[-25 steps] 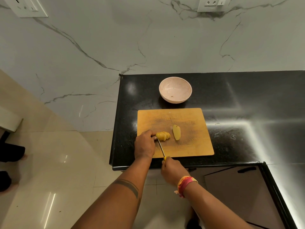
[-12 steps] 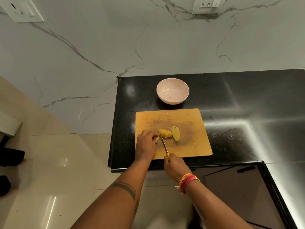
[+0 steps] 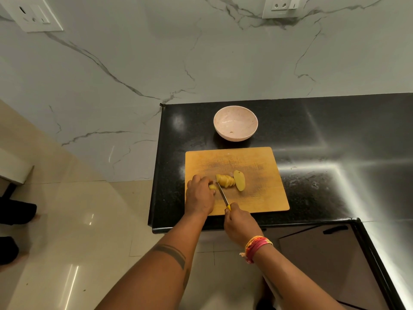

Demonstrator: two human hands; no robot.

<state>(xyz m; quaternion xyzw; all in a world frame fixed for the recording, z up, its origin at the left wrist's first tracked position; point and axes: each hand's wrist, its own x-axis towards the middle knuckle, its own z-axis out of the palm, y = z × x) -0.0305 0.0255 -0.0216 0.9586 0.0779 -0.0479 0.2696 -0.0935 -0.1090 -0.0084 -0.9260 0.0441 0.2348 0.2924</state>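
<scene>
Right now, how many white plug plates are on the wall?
2. One white rectangular socket plate is top left on the marble wall, the other top right, above the black countertop. Others may be out of view.

The cutting board (image 3: 257, 162) is made of wood, matt and roughened by many fine cut marks. The table (image 3: 335, 130) is finished in black speckled stone, polished to a high gloss. The knife (image 3: 223, 194) is fitted with a thin, shiny metal blade. The potato (image 3: 225, 180) is cut to smooth, moist faces. The bowl (image 3: 225, 136) is pale, speckled and dull. The floor (image 3: 78, 220) is laid with glossy tiles.
</scene>
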